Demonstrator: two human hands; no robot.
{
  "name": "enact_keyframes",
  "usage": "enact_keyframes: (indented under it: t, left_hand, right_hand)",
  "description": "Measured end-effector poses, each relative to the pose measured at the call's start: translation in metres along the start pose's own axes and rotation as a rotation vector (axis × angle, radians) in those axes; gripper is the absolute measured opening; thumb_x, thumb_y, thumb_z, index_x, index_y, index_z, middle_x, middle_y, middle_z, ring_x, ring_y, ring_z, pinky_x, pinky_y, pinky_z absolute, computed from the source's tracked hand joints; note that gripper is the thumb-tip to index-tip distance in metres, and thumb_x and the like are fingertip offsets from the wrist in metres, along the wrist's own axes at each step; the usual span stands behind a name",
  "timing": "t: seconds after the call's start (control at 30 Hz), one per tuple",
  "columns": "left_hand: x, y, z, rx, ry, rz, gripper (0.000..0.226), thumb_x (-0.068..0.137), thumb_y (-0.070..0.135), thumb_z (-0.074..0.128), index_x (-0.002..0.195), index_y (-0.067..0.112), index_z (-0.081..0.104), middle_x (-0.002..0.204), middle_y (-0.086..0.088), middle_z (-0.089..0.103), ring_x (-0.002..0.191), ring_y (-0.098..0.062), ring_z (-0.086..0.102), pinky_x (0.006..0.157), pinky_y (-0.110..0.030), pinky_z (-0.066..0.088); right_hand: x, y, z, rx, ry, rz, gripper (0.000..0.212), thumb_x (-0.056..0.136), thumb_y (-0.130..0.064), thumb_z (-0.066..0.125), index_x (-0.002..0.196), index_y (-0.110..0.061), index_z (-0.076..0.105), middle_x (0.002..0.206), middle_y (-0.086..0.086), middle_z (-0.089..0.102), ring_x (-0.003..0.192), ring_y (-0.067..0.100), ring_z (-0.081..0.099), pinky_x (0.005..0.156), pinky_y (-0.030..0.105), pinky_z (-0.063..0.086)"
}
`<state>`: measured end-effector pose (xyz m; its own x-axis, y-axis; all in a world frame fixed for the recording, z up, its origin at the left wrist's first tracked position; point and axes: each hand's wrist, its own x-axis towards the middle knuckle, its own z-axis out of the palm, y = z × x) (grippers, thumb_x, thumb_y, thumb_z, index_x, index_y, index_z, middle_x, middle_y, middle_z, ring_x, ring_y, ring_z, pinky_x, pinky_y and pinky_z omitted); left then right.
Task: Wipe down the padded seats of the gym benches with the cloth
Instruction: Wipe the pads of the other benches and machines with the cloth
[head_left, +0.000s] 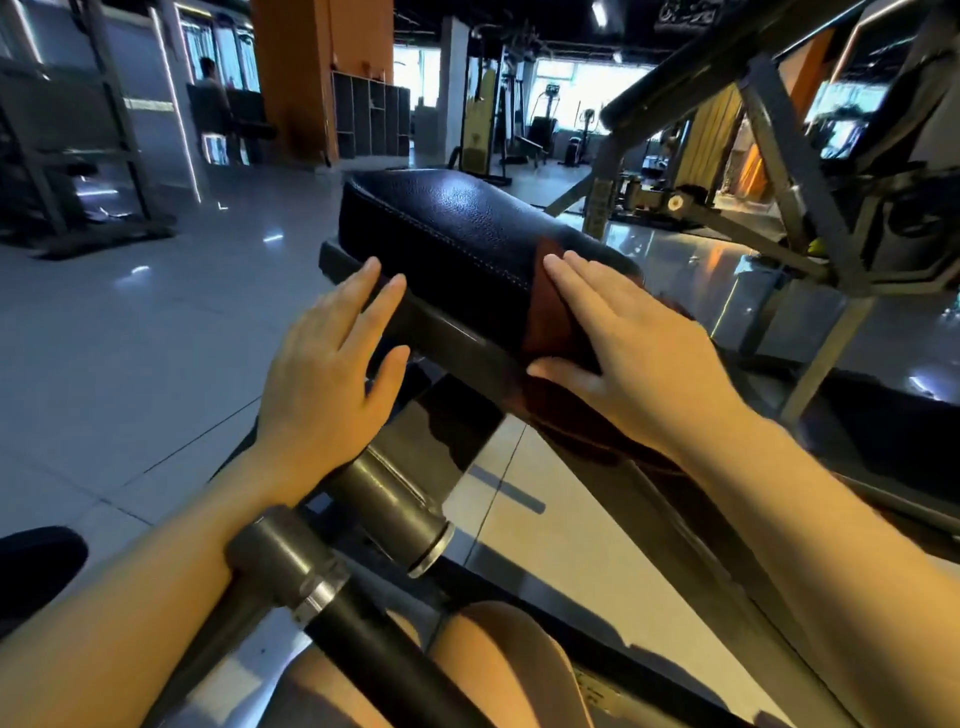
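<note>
Knees (498, 670) sat at the bottom of the view, bare, beneath a dark steel bar (332, 587) with a collar that ran up between the forearms. Both hands lay ahead of that. The right hand (634, 348) was flat, fingers straight and together, pressing a reddish-brown cloth (550, 317) onto the near end of the black padded seat (467, 234); the thumb reached down over the pad's edge, and the cloth draped off that edge and trailed back under the wrist. Pressing with a flat palm looked like the way to keep the cloth spread and in full contact for a wiping stroke. The left hand (332, 358) was spread too, fingers relaxed and gripping nothing, its fingertips at the metal frame (441, 332) just under the pad's left side, probably to steady the body. Most of the seat beyond the cloth lay uncovered, so the wipe seemed to be at the near end only.

Stitching ran along the leather-like surface, which rose away from the camera. Around it, glossy grey floor tiles (156, 338) reflected the lights. More gym machines (753, 171) stood to the right, an orange pillar (322, 67) and cubby shelves (371, 119) behind, and a person (210, 93) stood far off at the left.
</note>
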<state>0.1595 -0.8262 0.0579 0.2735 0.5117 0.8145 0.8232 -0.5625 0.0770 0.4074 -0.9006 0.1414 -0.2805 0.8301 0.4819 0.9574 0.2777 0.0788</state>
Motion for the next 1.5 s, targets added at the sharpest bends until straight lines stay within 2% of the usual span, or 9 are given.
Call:
enact_keyframes:
  t: [0.17, 0.33, 0.47, 0.63, 0.93, 1.07, 1.17, 1.27, 1.5]
  left_hand:
    - [-0.002, -0.001, -0.001, -0.004, 0.057, 0.026, 0.053, 0.098, 0.033, 0.042, 0.146, 0.011, 0.038, 0.151, -0.013, 0.038, 0.131, -0.030, 0.045, 0.100, -0.037, 0.036]
    - [-0.003, -0.002, -0.003, -0.007, 0.069, -0.006, 0.051, 0.097, 0.030, 0.045, 0.145, 0.011, 0.040, 0.149, -0.014, 0.041, 0.130, -0.031, 0.046, 0.101, -0.040, 0.038]
    - [-0.005, -0.001, -0.006, -0.045, 0.109, -0.047, 0.046, 0.096, 0.029, 0.046, 0.138, 0.011, 0.045, 0.144, -0.014, 0.047, 0.123, -0.033, 0.052, 0.095, -0.046, 0.043]
    - [-0.008, -0.003, -0.011, -0.087, 0.132, -0.107, 0.039, 0.093, 0.028, 0.048, 0.129, 0.012, 0.053, 0.142, -0.014, 0.049, 0.124, -0.034, 0.051, 0.097, -0.049, 0.041]
    - [-0.021, -0.050, -0.008, -0.175, -0.031, -0.145, 0.061, 0.091, 0.048, 0.040, 0.147, 0.026, 0.032, 0.156, -0.003, 0.030, 0.145, -0.019, 0.020, 0.113, -0.049, 0.016]
    - [-0.023, -0.055, -0.004, -0.299, -0.026, -0.186, 0.065, 0.091, 0.049, 0.040, 0.151, 0.029, 0.023, 0.158, 0.002, 0.022, 0.146, -0.011, 0.009, 0.111, -0.046, 0.017]
    - [-0.023, -0.056, 0.000, -0.336, -0.041, -0.179, 0.067, 0.092, 0.050, 0.039, 0.153, 0.029, 0.020, 0.159, 0.003, 0.020, 0.148, -0.013, 0.011, 0.113, -0.046, 0.016]
    - [-0.022, -0.056, 0.002, -0.375, -0.067, -0.179, 0.069, 0.093, 0.051, 0.037, 0.154, 0.028, 0.017, 0.161, 0.001, 0.019, 0.148, -0.016, 0.012, 0.113, -0.047, 0.013]
    - [-0.025, -0.056, 0.004, -0.431, -0.052, -0.234, 0.081, 0.090, 0.051, 0.036, 0.156, 0.021, 0.001, 0.161, -0.007, 0.015, 0.147, -0.024, 0.015, 0.116, -0.059, 0.013]
  right_hand:
    - [0.039, -0.045, 0.027, -0.090, 0.170, 0.074, 0.079, 0.089, -0.053, 0.059, 0.149, -0.009, 0.032, 0.151, 0.013, 0.040, 0.138, 0.031, 0.038, 0.111, 0.046, 0.032]
    - [0.024, -0.022, 0.006, -0.054, -0.009, -0.093, 0.084, 0.092, -0.039, 0.062, 0.156, -0.016, 0.012, 0.162, 0.007, 0.018, 0.148, 0.025, 0.020, 0.119, 0.037, 0.016]
    - [0.001, -0.010, 0.001, -0.070, -0.058, -0.129, 0.084, 0.090, -0.025, 0.064, 0.155, -0.016, 0.012, 0.162, 0.009, 0.016, 0.148, 0.028, 0.019, 0.121, 0.043, 0.017]
    - [0.022, -0.032, 0.005, -0.112, -0.041, -0.044, 0.084, 0.093, -0.040, 0.058, 0.156, -0.017, 0.008, 0.163, 0.006, 0.015, 0.149, 0.024, 0.017, 0.120, 0.038, 0.014]
    - [0.134, -0.112, 0.035, -0.211, 0.134, 0.089, 0.077, 0.089, -0.059, 0.052, 0.148, -0.012, 0.032, 0.149, 0.007, 0.044, 0.136, 0.026, 0.042, 0.106, 0.045, 0.042]
    - [0.136, -0.113, 0.048, -0.339, 0.315, -0.016, 0.070, 0.092, -0.051, 0.047, 0.144, -0.005, 0.041, 0.141, 0.017, 0.052, 0.126, 0.034, 0.053, 0.096, 0.049, 0.051]
    - [0.110, -0.093, 0.054, -0.525, 0.322, -0.199, 0.060, 0.099, -0.036, 0.044, 0.151, -0.009, 0.032, 0.154, 0.017, 0.035, 0.139, 0.035, 0.038, 0.110, 0.052, 0.038]
    - [0.083, -0.082, 0.055, -0.678, 0.236, -0.226, 0.063, 0.096, -0.035, 0.037, 0.153, -0.013, 0.026, 0.160, 0.012, 0.021, 0.148, 0.032, 0.018, 0.117, 0.053, 0.022]
    - [0.102, -0.105, 0.053, -0.739, 0.152, -0.199, 0.063, 0.094, -0.040, 0.038, 0.152, -0.017, 0.029, 0.159, 0.008, 0.024, 0.147, 0.032, 0.018, 0.116, 0.054, 0.020]
